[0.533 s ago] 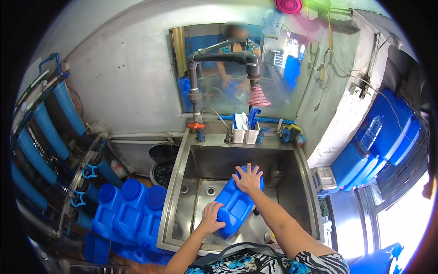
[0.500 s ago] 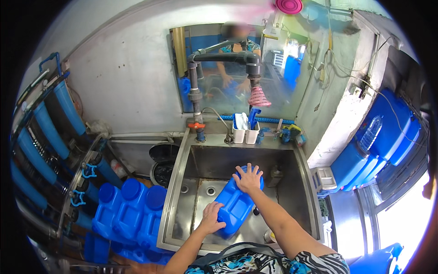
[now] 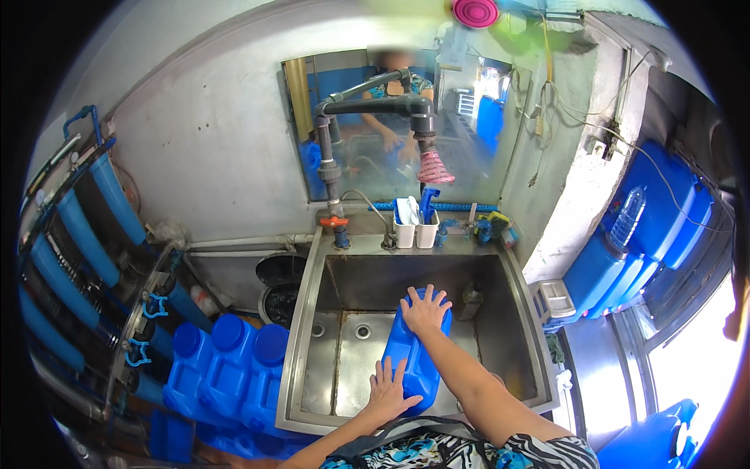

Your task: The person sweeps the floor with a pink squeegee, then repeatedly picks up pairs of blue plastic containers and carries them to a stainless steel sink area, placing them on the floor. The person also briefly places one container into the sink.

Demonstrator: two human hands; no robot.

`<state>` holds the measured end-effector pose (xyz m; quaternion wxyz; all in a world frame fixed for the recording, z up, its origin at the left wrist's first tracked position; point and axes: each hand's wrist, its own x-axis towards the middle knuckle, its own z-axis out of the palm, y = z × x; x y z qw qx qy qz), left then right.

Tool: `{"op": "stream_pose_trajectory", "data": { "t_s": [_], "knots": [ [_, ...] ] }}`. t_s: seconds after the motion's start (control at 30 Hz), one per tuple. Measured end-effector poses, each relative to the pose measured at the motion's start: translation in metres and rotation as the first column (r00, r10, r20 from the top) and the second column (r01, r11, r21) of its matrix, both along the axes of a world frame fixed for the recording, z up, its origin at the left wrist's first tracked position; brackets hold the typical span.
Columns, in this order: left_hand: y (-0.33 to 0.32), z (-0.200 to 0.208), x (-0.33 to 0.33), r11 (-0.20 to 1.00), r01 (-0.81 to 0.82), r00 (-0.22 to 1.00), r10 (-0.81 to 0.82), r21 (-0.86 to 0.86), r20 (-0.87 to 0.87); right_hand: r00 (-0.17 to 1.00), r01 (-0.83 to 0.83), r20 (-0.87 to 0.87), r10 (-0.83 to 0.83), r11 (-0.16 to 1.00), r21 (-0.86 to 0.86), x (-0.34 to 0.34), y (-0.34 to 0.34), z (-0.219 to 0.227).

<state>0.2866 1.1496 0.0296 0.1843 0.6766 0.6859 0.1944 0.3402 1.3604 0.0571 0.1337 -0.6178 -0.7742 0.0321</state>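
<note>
A blue plastic water jug lies in the steel sink, its long side running from near to far. My right hand rests with spread fingers on the jug's far end. Against its near left part lies my left hand, fingers apart and stretched out. Neither hand is wrapped round the jug. My forearms and the sink's near rim conceal part of the basin.
Black pipe with a pink-wrapped outlet overhangs the sink. Two white holders stand on the back ledge. Several blue jugs stand left; more blue jugs are stacked right. A dark bottle stands inside the basin.
The jug has turned to lie straighter, its near end swinging right. My left hand has shifted right with it, its fingers now more stretched out. My right hand stays on the far end.
</note>
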Motion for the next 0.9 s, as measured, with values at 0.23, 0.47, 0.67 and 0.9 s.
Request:
{"op": "stream_pose_trajectory", "data": {
  "t_s": [0.23, 0.47, 0.67, 0.9],
  "knots": [
    [0.003, -0.012, -0.006, 0.994, 0.05, 0.997, -0.057, 0.101, 0.059, 0.999, -0.042, -0.011, 0.043, 0.998, 0.037, 0.002, 0.001, -0.002],
    [0.003, -0.009, -0.004, 0.994, 0.016, 0.997, -0.023, 0.107, 0.068, 0.999, -0.042, -0.027, 0.043, 0.998, 0.041, 0.003, 0.002, -0.003],
    [0.004, -0.002, 0.001, 0.996, -0.014, 1.0, 0.013, 0.084, 0.013, 0.999, -0.047, 0.008, 0.047, 0.999, 0.023, 0.002, 0.004, 0.0],
    [0.008, -0.003, 0.007, 0.996, -0.025, 0.999, 0.022, 0.083, 0.044, 0.997, -0.077, 0.005, 0.077, 0.997, 0.032, 0.003, 0.009, -0.002]
  ]
}}
